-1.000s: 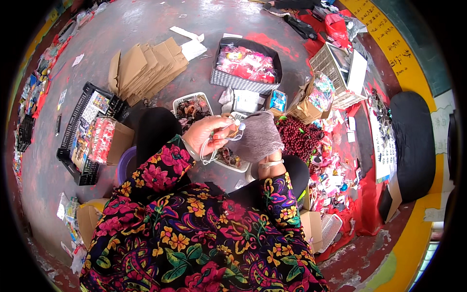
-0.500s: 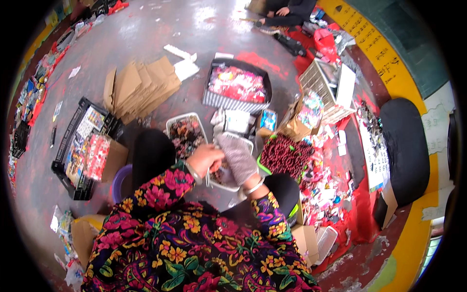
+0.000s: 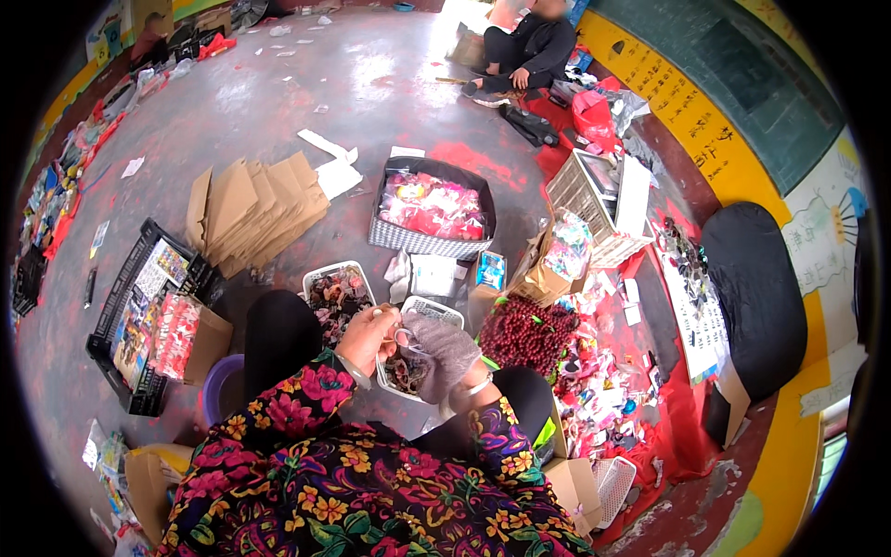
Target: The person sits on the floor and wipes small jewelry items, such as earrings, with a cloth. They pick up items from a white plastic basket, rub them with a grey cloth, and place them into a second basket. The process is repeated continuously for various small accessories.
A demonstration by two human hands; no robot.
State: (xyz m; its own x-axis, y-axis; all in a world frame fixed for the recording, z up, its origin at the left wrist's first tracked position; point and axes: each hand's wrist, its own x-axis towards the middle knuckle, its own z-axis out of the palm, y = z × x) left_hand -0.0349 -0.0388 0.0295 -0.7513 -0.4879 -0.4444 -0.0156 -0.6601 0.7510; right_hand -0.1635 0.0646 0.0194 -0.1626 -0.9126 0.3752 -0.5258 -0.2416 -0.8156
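My left hand point(image 3: 369, 336) is closed in a pinch, with a thin white loop point(image 3: 402, 337) at its fingertips. A fuzzy grey-mauve cloth piece point(image 3: 447, 345) covers my right hand up to near the wrist, so those fingers are hidden. Both hands meet above a white plastic basket point(image 3: 432, 304) with a tangle of small brownish items inside. Just left of it, a second white basket point(image 3: 308, 277) is filled with dark and pink small pieces that look like hair ties. Whether the white loop joins the cloth, I cannot tell.
Ahead stands a woven bin point(image 3: 432, 239) of pink packets. Dark red beads point(image 3: 527, 336) and a carton point(image 3: 538, 283) lie right. Flattened cardboard point(image 3: 264, 209), a black crate point(image 3: 141, 401) and a purple tub point(image 3: 212, 395) are left. Another person point(image 3: 534, 46) sits far off.
The view has tilted up, showing more of the seated person. My left hand remains at the cloth's edge; the grey cloth now looks more bunched and tilted, and the white loop shows more clearly.
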